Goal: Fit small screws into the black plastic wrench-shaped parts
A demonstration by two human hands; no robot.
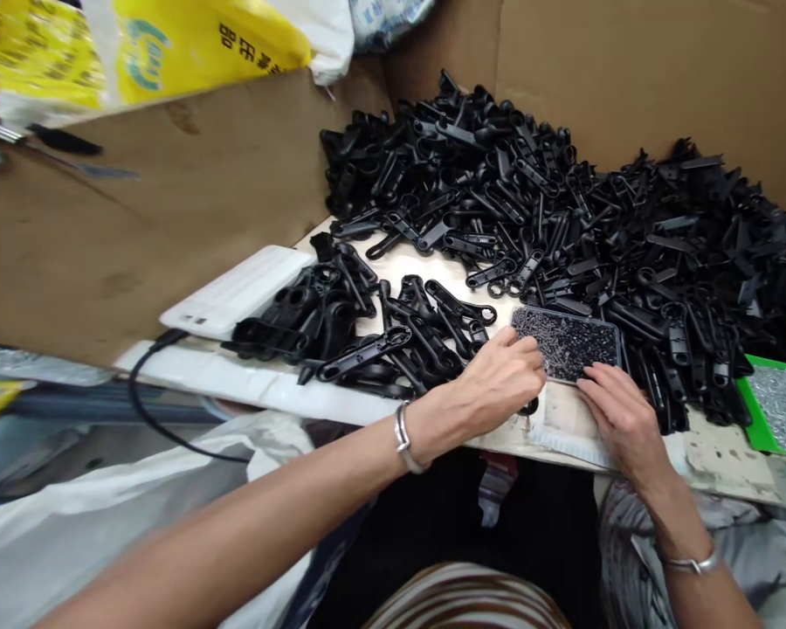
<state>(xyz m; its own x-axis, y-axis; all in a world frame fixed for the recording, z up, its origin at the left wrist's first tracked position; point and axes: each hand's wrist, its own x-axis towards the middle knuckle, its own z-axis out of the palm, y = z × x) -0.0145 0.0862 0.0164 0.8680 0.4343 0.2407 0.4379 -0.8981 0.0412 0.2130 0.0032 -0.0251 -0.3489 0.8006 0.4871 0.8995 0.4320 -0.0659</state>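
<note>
while the tray (620, 346) of small dark pieces (568, 343) lies on the worktop (449, 273), long axis roughly nine to three o'clock, both hands are close: from the left hand (507, 376) it sits toward two o'clock, that grip curled in, any held piece hidden, so i cannot tell; from the right hand (622, 415), fingers loosely extended at the rim, toward eleven.

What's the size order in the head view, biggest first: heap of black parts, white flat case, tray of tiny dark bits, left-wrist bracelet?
Heap of black parts
White flat case
Tray
Left-wrist bracelet
</note>
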